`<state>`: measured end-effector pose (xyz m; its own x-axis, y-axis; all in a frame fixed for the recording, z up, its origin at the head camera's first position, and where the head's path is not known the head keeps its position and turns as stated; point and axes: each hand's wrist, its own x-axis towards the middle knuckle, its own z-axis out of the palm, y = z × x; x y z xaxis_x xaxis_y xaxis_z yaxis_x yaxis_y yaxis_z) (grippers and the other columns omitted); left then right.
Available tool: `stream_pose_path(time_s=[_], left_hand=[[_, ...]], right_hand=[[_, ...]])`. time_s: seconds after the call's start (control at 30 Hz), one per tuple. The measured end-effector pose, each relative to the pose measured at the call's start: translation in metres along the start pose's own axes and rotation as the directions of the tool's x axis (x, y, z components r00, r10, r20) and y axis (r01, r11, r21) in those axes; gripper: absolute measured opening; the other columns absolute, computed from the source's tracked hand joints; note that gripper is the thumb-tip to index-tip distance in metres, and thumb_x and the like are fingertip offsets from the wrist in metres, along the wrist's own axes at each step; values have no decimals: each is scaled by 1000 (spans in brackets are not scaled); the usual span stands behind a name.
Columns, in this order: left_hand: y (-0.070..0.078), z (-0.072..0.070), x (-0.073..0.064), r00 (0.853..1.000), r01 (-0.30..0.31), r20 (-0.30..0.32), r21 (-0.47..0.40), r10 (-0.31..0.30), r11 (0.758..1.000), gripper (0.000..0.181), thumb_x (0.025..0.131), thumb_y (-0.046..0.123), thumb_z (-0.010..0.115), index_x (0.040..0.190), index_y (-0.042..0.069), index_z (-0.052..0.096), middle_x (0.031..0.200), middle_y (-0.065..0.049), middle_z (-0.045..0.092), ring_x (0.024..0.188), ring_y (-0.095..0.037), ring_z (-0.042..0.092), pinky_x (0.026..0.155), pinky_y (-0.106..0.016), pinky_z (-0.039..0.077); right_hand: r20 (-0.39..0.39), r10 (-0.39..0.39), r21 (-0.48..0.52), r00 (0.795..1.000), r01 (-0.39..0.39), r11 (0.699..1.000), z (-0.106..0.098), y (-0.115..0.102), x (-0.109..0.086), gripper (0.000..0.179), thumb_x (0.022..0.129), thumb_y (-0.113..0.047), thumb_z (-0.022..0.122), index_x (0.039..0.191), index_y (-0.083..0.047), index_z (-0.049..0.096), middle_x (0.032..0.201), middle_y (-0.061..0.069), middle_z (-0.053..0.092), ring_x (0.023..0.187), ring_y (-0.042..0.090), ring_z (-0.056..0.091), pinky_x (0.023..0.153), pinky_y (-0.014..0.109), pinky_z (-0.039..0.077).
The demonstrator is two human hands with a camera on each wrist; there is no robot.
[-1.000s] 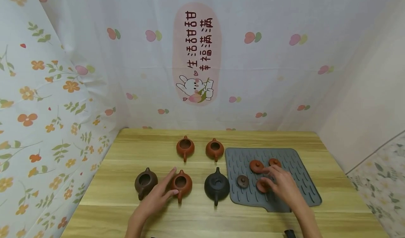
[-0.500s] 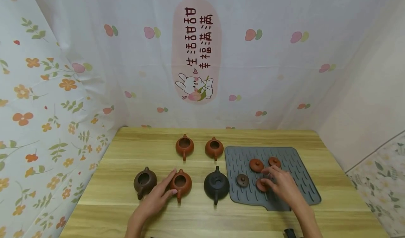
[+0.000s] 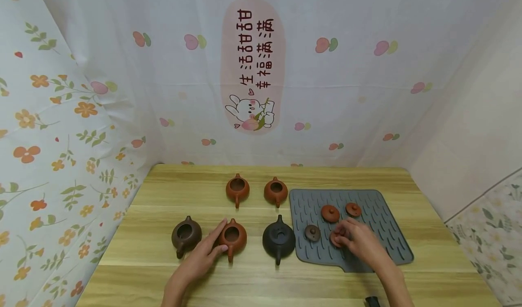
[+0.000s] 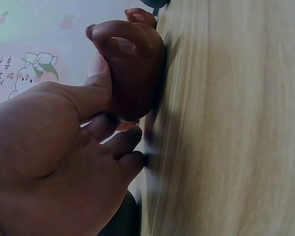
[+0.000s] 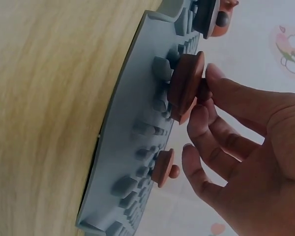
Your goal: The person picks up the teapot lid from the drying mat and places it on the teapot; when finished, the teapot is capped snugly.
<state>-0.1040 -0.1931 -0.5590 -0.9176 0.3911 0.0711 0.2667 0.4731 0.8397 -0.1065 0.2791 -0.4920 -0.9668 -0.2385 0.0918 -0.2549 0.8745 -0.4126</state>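
My left hand [image 3: 199, 258] holds the side of a lidless reddish-brown teapot [image 3: 241, 242], thumb near its handle and index finger along its far side. In the left wrist view the thumb presses the teapot body [image 4: 137, 81]; part of the grasp is hidden behind it. Over the grey mat [image 3: 391, 234], my right hand [image 3: 362, 242] pinches the knob of a reddish-brown teapot lid [image 3: 334, 240]. From the right wrist, thumb and fingertips meet at the knob of this lid [image 5: 184, 83], which still sits on the mat's ridges.
Two more orange-red lids [image 3: 330, 213] and a dark brown lid [image 3: 312, 233] lie on the mat. Two lidless red teapots [image 3: 238, 188] stand behind, a dark brown teapot [image 3: 191, 239] at left, and a black teapot [image 3: 279, 240] with its lid on beside the mat.
My right hand's fingers have closed from above onto the lid's knob. The left hand keeps its hold on the teapot, and the teapots stay in place.
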Motion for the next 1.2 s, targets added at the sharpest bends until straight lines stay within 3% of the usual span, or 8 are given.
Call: stream_pose_path(time_s=[0.2, 0.37, 0.67, 0.87, 1.03, 1.2], left_hand=[[-2, 1, 1, 999, 32, 17, -23, -31, 999, 74, 110, 26, 67, 175, 17, 32, 176, -15, 38, 161, -41, 37, 126, -69, 34], [-5, 2, 2, 1000, 15, 10, -5, -15, 1000, 74, 110, 24, 66, 175, 17, 32, 175, -17, 40, 161, -41, 38, 126, -67, 36], [-6, 4, 2, 1000, 17, 11, -19, -17, 1000, 73, 111, 20, 66, 175, 16, 32, 175, -16, 39, 161, -40, 37, 127, -65, 35], [-7, 3, 2, 1000, 16, 9, -8, -16, 1000, 73, 111, 20, 66, 175, 15, 31, 175, -18, 39, 161, -42, 37, 127, -66, 36], [-6, 2, 2, 1000, 23, 17, -21, -22, 1000, 74, 111, 22, 66, 175, 17, 31, 176, -17, 38, 162, -41, 36, 127, -67, 34], [-7, 2, 2, 1000, 20, 12, -13, -20, 1000, 73, 110, 19, 66, 175, 16, 32, 176, -16, 38, 161, -41, 37, 127, -66, 35]], right_hand=[[-5, -20, -25, 1000, 20, 999, 1, 1, -1, 21, 88, -2, 90, 97, -13, 74, 93, -4, 67, 75, 5, 56, 63, 29, 50], [-31, -44, -47, 999, 43, 998, 1, 2, -2, 23, 87, -2, 90, 94, -13, 72, 88, -5, 67, 73, 5, 58, 62, 28, 50], [-185, -181, -134, 966, 158, 978, -12, -11, 2, 29, 81, -9, 95, 90, -16, 69, 86, -7, 64, 66, 1, 51, 59, 28, 45], [-142, -157, -136, 977, 138, 981, -15, -24, 7, 25, 85, -12, 93, 94, -17, 71, 89, -6, 68, 71, 3, 53, 67, 33, 48], [-138, -211, -121, 968, 195, 973, -12, -36, 11, 25, 84, -8, 93, 95, -15, 72, 90, -3, 69, 71, 9, 61, 66, 33, 51], [-109, -231, -119, 967, 218, 969, -12, -55, 16, 26, 85, -8, 92, 94, -18, 70, 92, -6, 68, 76, 10, 64, 75, 39, 50]])
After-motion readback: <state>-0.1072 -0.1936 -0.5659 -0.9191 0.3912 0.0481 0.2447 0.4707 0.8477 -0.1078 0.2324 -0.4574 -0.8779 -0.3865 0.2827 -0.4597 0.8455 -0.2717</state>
